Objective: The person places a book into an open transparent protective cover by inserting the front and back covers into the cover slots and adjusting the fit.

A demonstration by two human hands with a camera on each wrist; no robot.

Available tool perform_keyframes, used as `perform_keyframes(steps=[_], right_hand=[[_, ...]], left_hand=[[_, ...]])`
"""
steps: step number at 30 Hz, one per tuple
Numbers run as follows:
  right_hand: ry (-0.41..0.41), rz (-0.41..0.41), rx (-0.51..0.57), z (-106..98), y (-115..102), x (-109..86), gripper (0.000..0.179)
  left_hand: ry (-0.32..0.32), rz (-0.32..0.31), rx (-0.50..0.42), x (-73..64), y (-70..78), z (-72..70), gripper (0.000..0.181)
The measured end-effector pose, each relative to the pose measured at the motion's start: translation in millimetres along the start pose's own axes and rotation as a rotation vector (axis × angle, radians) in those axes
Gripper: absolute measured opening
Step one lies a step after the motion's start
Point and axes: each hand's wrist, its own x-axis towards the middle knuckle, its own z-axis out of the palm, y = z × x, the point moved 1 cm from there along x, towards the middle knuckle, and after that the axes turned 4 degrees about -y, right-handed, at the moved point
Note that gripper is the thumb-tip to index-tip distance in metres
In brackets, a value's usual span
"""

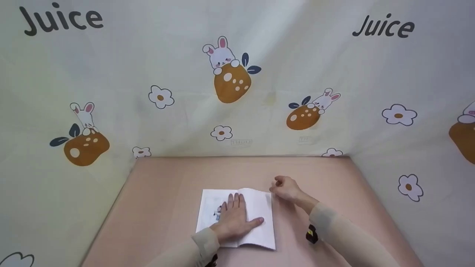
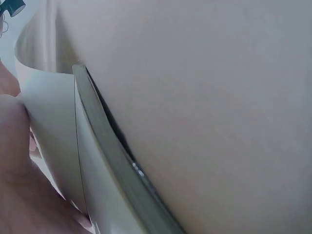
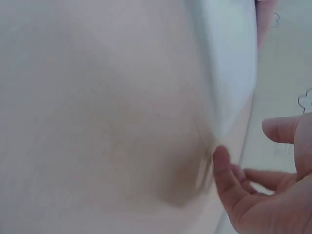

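An open book [image 1: 259,207] with white pages lies on the pink table, a small cartoon figure printed on its left page. My left hand [image 1: 234,219] presses flat over the middle fold, fingers straight and thumb spread onto the right page. In the left wrist view the book's page edges [image 2: 105,126] show side-on and a page curves up. My right hand [image 1: 287,188] is at the top right corner of the right page. In the right wrist view, its loosely bent fingers [image 3: 222,163] have a tip right at the page corner, with the thumb held apart.
The pink tabletop [image 1: 159,200] surrounds the book. Behind and at both sides hangs a pale cloth [image 1: 185,66] printed with rabbits, orange fruit, flowers and the word Juice. A dark wrist strap [image 1: 311,234] shows below the right sleeve.
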Motion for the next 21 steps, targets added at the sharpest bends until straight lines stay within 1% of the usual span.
perform_keyframes(steps=[2, 4, 6, 9, 10, 11, 13, 16, 19, 21], right_hand=[[0.015, 0.067, 0.119, -3.1, 2.2, 0.0, 0.068], [0.001, 0.115, 0.228, -5.9, 4.8, 0.2, 0.065], [-0.04, 0.16, 0.321, -7.8, 7.6, -0.3, 0.053], [-0.125, 0.18, 0.4, -8.3, 10.2, -1.7, 0.025], [-0.147, 0.176, 0.409, -8.1, 10.0, -2.5, 0.018], [-0.164, 0.171, 0.409, -7.7, 9.5, -3.4, 0.014], [-0.186, 0.144, 0.389, -6.4, 6.4, -5.2, 0.019], [-0.208, 0.125, 0.359, -4.3, -0.5, -7.8, 0.028], [-0.226, 0.112, 0.354, -2.5, -8.3, -10.4, 0.026], [-0.24, 0.098, 0.368, -1.6, -13.9, -11.9, 0.021]], left_hand=[[0.001, 0.002, -0.008, 0.2, -0.5, -2.3, 0.124], [0.006, 0.006, -0.008, 0.5, -0.4, -4.8, 0.122], [0.013, 0.006, -0.008, 1.0, 0.4, -7.0, 0.121], [0.034, 0.017, -0.012, 1.3, 3.3, -9.9, 0.117], [0.042, 0.027, -0.017, 1.1, 5.0, -11.2, 0.115], [0.048, 0.039, -0.019, 1.0, 7.0, -12.5, 0.112], [0.053, 0.063, -0.033, 0.7, 11.3, -14.7, 0.107], [0.057, 0.102, -0.054, -1.0, 19.3, -18.0, 0.103], [0.051, 0.117, -0.079, -2.7, 27.7, -19.6, 0.103], [0.055, 0.115, -0.092, -4.3, 33.7, -20.9, 0.105]])
